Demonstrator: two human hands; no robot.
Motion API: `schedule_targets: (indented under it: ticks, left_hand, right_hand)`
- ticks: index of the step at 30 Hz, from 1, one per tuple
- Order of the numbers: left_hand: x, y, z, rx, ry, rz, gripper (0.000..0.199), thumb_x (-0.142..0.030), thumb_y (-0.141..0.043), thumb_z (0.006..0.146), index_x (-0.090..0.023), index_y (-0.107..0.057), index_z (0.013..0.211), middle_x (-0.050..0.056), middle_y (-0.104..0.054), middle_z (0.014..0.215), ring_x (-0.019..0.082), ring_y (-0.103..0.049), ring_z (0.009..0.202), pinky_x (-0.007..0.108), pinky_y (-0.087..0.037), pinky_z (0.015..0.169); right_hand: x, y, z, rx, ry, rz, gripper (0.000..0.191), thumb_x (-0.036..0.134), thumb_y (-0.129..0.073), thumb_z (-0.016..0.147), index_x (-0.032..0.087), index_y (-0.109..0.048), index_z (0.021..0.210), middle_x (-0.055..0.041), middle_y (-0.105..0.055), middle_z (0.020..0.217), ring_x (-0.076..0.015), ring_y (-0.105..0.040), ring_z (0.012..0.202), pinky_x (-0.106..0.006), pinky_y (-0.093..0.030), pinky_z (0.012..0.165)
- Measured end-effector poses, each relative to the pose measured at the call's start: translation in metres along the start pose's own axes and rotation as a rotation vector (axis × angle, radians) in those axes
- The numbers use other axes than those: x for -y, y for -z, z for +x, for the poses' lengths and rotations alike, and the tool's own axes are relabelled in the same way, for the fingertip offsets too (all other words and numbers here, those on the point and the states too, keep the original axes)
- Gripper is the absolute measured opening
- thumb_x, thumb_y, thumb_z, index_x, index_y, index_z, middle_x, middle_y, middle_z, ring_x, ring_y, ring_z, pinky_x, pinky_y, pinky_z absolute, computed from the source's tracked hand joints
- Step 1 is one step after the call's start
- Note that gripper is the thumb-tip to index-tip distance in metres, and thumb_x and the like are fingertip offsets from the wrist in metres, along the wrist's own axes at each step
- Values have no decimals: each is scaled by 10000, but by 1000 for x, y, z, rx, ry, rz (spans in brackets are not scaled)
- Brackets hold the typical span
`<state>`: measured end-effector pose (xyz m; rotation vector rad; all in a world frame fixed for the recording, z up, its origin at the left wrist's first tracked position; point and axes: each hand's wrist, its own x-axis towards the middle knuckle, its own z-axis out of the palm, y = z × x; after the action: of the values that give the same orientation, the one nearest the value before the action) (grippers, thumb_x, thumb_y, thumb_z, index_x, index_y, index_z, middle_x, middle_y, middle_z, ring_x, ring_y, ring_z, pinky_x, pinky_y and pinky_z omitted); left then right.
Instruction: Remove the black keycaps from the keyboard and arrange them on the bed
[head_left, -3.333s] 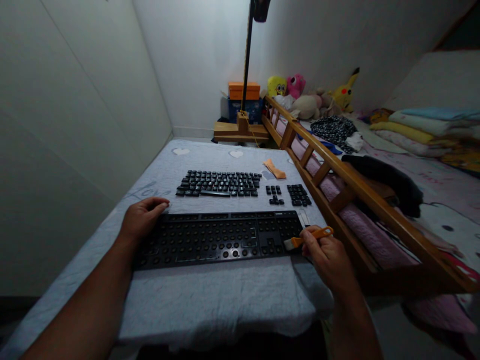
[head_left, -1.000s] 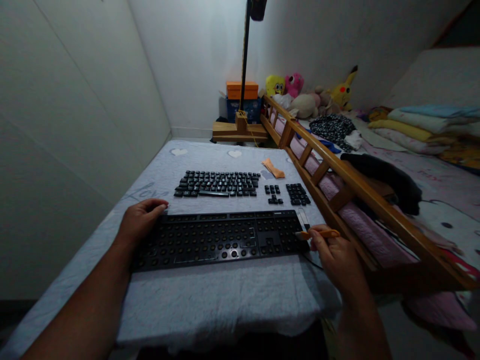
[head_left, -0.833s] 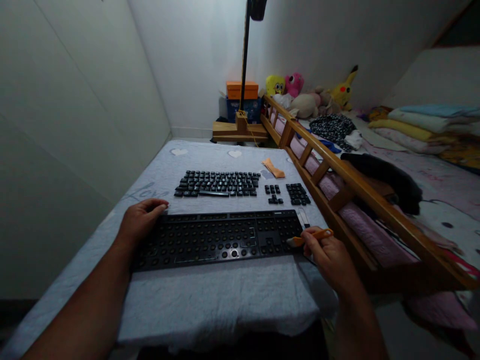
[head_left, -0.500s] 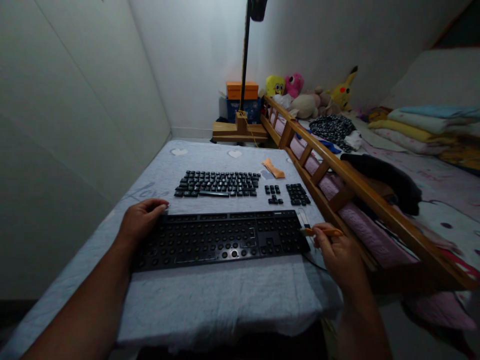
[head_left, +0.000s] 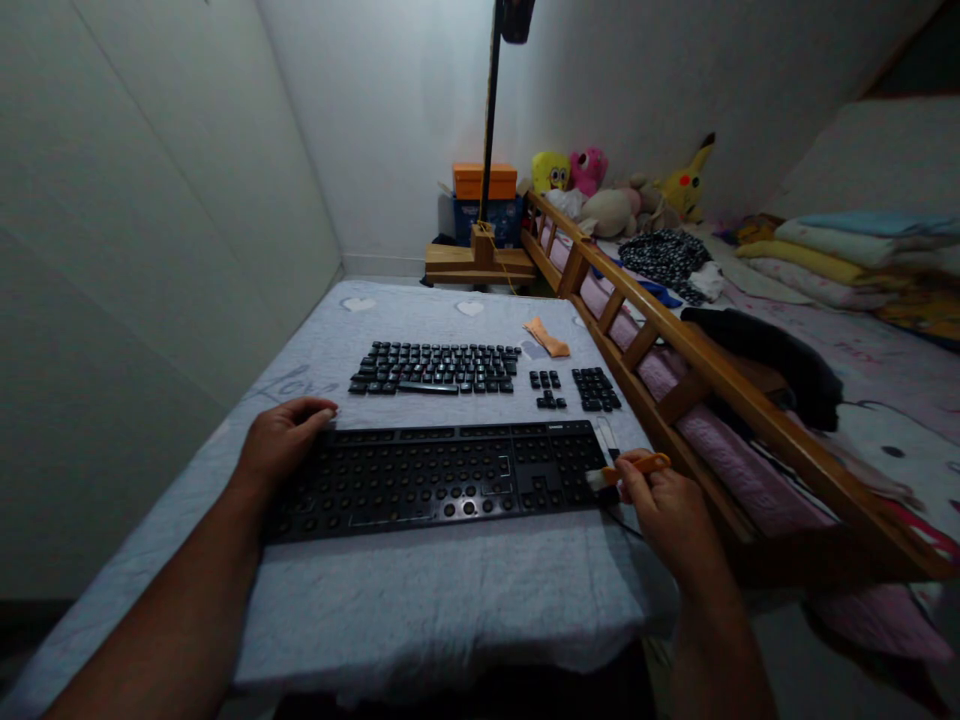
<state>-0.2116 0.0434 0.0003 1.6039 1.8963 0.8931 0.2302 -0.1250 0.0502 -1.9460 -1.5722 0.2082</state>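
Observation:
A black keyboard with its keycaps off [head_left: 435, 478] lies flat on the cloth-covered table. My left hand [head_left: 289, 440] is closed round its left end, with thumb and fingers at the far left corner. In my right hand [head_left: 664, 505] is a small brush with an orange handle [head_left: 646, 464], pinched between thumb and fingers. Its pale bristles meet the number pad area at the keyboard's right end. Removed black keycaps [head_left: 442, 368] stand in rows beyond the keyboard, with smaller groups of keycaps [head_left: 596, 388] to the right. Beside the right end lies a wire tool [head_left: 607, 435], partly hidden by my right hand.
An orange strip of cloth or paper [head_left: 547, 338] lies at the table's far right. A wooden bed rail [head_left: 660, 330] runs along the right side. Behind the table stands a lamp pole on a wooden base [head_left: 480, 262]. The keyboard's cable [head_left: 626, 524] trails off right.
My right hand has moved the brush slightly left and down, so its bristles now lie further over the number pad area. My left hand and the keyboard have stayed put.

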Motion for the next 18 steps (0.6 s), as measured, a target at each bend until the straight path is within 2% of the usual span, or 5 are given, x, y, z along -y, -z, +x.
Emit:
schedule_targets:
  ticks: [4, 10, 18]
  left_hand:
    - [0, 0, 0, 9, -5, -10, 471, -523, -577, 652, -167, -719, 925, 76, -739, 966, 278, -662, 953, 347, -476, 887]
    - [0, -1, 1, 5, 5, -11, 478, -520, -582, 642, -165, -722, 930, 79, -741, 971, 289, -657, 978, 353, -478, 897]
    - [3, -1, 1, -1, -8, -15, 469, -531, -588, 654, -173, -723, 926, 75, -741, 954, 287, -666, 968, 355, -480, 897]
  right_hand:
    - [1, 4, -1, -61, 15, 24, 343, 424, -426, 940, 198, -663, 840, -43, -682, 683, -203, -640, 655, -297, -472, 672]
    - [7, -3, -8, 86, -79, 240, 429, 500, -451, 944, 178, -650, 741, -35, -657, 614, -171, -607, 566, -260, -449, 555]
    - [9, -6, -8, 143, -116, 320, 426, 508, -469, 940, 174, -632, 732, -29, -634, 612, -159, -588, 561, -243, -420, 515]
